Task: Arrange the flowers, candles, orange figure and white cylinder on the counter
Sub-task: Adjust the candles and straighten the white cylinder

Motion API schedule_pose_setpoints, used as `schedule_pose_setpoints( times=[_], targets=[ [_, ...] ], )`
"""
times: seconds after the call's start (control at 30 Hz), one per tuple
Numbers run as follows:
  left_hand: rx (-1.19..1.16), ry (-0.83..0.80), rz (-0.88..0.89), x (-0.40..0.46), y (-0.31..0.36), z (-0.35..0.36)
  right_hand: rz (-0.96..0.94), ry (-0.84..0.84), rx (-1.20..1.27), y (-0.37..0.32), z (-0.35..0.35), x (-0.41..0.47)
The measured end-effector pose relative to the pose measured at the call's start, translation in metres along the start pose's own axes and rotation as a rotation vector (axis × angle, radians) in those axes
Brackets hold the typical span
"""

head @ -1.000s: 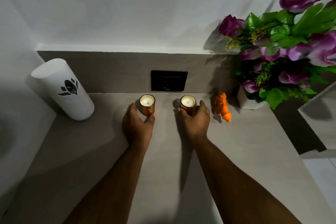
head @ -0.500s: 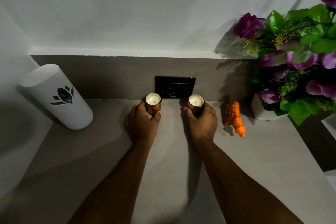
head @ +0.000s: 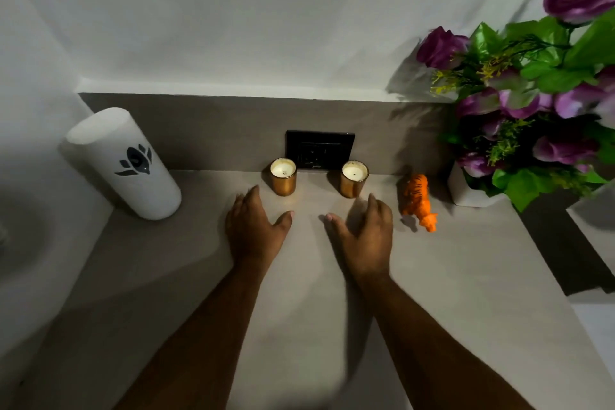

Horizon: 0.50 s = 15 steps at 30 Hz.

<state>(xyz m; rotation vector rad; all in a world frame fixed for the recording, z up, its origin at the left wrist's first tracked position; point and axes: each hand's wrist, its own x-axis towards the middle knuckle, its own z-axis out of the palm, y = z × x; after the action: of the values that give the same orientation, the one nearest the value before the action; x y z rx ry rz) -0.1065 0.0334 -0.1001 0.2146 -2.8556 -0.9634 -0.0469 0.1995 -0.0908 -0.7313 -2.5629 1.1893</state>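
Two copper candles stand at the back of the grey counter: the left candle and the right candle. My left hand is open just in front of the left candle, apart from it. My right hand is open in front of the right candle, holding nothing. The orange figure, a striped tiger, stands to the right of the candles. Purple flowers in a white pot fill the far right. The white cylinder with a black emblem stands at the far left.
A black wall socket sits on the grey backsplash right behind the candles. White walls close off the back and the left. The counter's right edge drops off beside a dark gap.
Both hands have let go of the candles and drawn back toward me with fingers spread. The candles now stand against the backsplash, farther back than one second ago.
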Motion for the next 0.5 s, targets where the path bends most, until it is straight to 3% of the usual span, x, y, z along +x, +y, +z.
schedule_pose_setpoints(
  times=[0.17, 0.27, 0.37, 0.5],
  targets=[
    [0.191, -0.086, 0.105, -0.053, -0.047, -0.037, -0.306, -0.219, -0.489, 0.019, -0.018, -0.055],
    [0.288, -0.061, 0.13, -0.076, -0.076, -0.061, -0.347, -0.313, -0.646, 0.023, -0.022, -0.071],
    [0.183, 0.025, 0.007, -0.08, -0.089, -0.082, -0.331, -0.347, -0.677, 0.022, -0.022, -0.077],
    [-0.134, 0.172, -0.193, -0.045, -0.085, -0.099, -0.329, -0.352, -0.702, 0.022, -0.021, -0.078]
  ],
)
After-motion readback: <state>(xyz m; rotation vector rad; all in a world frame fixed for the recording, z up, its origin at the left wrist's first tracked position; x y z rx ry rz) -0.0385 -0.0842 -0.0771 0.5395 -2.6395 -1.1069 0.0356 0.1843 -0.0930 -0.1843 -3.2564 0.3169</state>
